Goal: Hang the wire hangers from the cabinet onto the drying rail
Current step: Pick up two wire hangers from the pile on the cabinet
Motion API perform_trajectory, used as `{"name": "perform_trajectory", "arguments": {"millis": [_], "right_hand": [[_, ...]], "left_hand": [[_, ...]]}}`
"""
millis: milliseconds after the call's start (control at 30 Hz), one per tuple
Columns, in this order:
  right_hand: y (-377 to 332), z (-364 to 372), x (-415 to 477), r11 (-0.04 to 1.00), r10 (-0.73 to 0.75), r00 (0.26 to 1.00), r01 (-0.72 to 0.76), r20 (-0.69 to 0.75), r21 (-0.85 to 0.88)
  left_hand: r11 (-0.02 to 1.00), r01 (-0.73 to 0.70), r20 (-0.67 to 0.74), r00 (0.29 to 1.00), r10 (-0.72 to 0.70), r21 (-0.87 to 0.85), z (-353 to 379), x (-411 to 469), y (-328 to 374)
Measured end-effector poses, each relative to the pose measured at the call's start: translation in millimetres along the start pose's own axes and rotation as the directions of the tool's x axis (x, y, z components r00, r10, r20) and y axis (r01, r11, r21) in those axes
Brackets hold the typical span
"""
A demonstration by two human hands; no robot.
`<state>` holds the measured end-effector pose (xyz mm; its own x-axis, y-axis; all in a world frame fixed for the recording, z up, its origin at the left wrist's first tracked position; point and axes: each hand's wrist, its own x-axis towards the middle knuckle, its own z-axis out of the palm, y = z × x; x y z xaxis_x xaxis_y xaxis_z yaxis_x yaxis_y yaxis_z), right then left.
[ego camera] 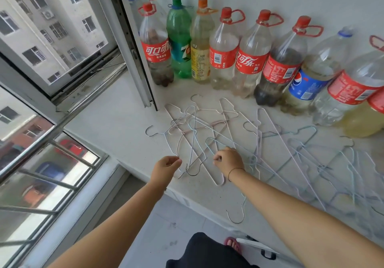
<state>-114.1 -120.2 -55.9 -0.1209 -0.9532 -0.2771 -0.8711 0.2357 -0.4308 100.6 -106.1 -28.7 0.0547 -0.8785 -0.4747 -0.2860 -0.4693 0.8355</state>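
Note:
Several thin wire hangers (pixel 207 130) in pale blue, pink and white lie tangled on the white cabinet top (pixel 116 122). More hangers (pixel 324 159) spread to the right. One hook (pixel 236 215) hangs over the front edge. My left hand (pixel 168 165) hovers at the front edge with fingers loosely curled beside a hanger's lower wire; whether it pinches the wire I cannot tell. My right hand (pixel 228 160) rests on the pile, fingers curled round the end of a pale blue hanger (pixel 212 143).
A row of large plastic soda bottles (pixel 224 47) stands along the back wall. An open window sash (pixel 133 45) juts over the cabinet's left part. A metal rail (pixel 41 143) runs along the window at left. The floor and a sandalled foot (pixel 232 245) lie below.

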Motion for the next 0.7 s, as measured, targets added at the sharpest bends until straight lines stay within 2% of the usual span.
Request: {"name": "perform_trajectory", "arguments": {"millis": [167,233,300,433,500,600,700], "right_hand": [[-6,-20,2,0.973,-0.014,0.990,0.046,-0.139,0.227],[-12,-30,0,0.942,0.008,0.980,0.059,-0.197,0.330],[-20,-40,-5,0.907,0.041,0.976,0.053,-0.213,0.418],[-37,-42,-18,0.834,0.030,0.985,0.070,-0.172,0.547],[-40,-35,-23,0.812,-0.013,0.992,0.084,-0.127,0.577],[-37,-28,-31,0.781,-0.080,0.996,0.090,-0.044,0.618],[-30,-28,-32,0.748,-0.052,0.998,0.058,-0.028,0.661]], "left_hand": [[0.996,-0.018,-0.135,0.991,0.006,-0.090,4,-1,9],[0.994,-0.017,-0.126,0.992,0.003,-0.110,9,-1,13],[0.993,-0.016,-0.059,0.998,0.008,-0.121,19,-1,19],[0.977,-0.033,0.131,0.989,0.062,-0.212,51,-5,41],[0.961,-0.025,0.174,0.982,0.075,-0.275,64,-6,51],[0.933,0.011,0.110,0.993,0.031,-0.360,72,-8,59],[0.898,0.042,0.033,0.999,-0.031,-0.438,63,-6,61]]}}
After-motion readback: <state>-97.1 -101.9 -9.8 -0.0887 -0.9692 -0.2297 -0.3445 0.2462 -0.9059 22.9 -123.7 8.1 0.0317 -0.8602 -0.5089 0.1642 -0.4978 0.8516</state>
